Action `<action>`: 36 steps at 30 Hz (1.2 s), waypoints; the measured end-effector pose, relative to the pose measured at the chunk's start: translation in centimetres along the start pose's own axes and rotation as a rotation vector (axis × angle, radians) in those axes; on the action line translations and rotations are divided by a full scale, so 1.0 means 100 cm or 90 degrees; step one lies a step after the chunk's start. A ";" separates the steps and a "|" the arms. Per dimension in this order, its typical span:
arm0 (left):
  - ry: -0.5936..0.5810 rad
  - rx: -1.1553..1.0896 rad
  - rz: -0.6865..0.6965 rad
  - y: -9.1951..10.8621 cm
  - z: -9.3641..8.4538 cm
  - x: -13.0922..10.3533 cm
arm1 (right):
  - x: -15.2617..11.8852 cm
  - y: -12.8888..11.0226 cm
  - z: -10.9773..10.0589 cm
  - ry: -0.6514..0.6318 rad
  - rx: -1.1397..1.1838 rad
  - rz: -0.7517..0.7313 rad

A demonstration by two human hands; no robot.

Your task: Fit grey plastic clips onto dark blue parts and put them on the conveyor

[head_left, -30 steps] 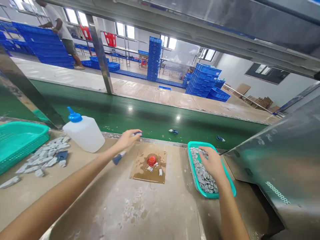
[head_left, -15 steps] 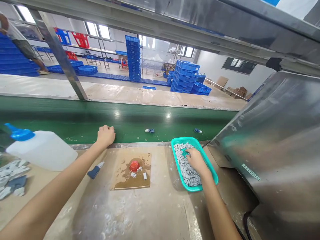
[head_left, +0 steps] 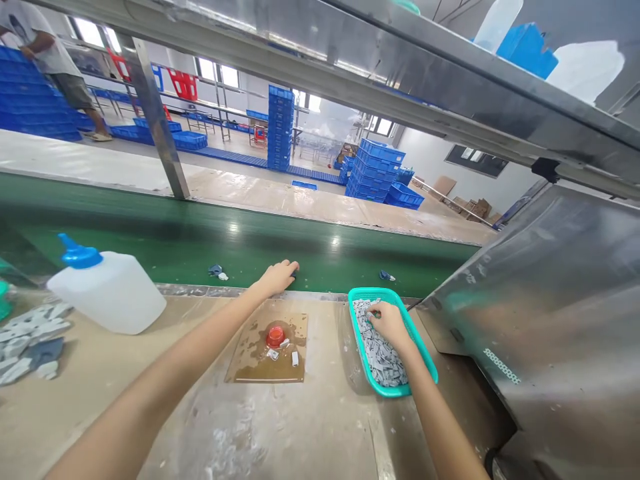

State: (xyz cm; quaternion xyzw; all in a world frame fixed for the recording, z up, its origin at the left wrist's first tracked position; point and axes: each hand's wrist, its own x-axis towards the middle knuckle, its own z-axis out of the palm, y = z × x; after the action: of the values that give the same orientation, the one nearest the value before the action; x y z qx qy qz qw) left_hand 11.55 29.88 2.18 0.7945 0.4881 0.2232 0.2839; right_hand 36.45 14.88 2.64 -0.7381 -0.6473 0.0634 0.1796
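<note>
My left hand [head_left: 278,277] reaches over the near edge of the green belt [head_left: 345,257], its fingers closed on a small dark blue piece [head_left: 295,273] that is mostly hidden. My right hand [head_left: 390,323] is in the teal basket [head_left: 430,363] of small grey-white parts [head_left: 383,363]; thumb and fingers are pinched, and what lies between them is too small to tell. Two dark and white pieces rest on the belt, one at the left [head_left: 217,271] and one at the right [head_left: 386,275]. A red cap [head_left: 275,337] and a few white parts sit on a wet brown board [head_left: 245,367].
A white bottle with a blue nozzle [head_left: 117,293] stands at the left, beside a pile of grey-white pieces [head_left: 30,333]. A metal housing [head_left: 565,300] bounds the right side. Behind the belt are a metal post [head_left: 159,127], blue crates [head_left: 375,170] and a person [head_left: 55,53].
My left hand has moved right along the belt to the dark blue piece. My right hand's fingers have drawn together in the basket. The dark piece on the table by my left forearm no longer shows.
</note>
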 end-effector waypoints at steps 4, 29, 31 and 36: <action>0.030 -0.195 -0.060 0.009 -0.021 -0.048 | -0.011 -0.027 -0.003 0.041 0.070 -0.025; -0.139 -0.634 -0.195 0.018 -0.035 -0.157 | -0.042 -0.156 0.023 -0.078 0.522 -0.251; -0.100 -0.647 -0.217 0.015 -0.040 -0.155 | -0.038 -0.150 0.032 -0.044 0.514 -0.229; -0.107 -0.495 -0.270 0.005 -0.055 -0.152 | -0.033 -0.136 0.056 0.046 0.434 -0.245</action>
State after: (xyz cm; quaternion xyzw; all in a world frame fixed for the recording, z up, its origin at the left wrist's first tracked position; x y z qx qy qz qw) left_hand 2.02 17.27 5.39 0.5264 0.4955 0.2614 0.6395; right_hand 21.43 13.99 1.75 -0.5030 -0.7090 0.2138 0.4457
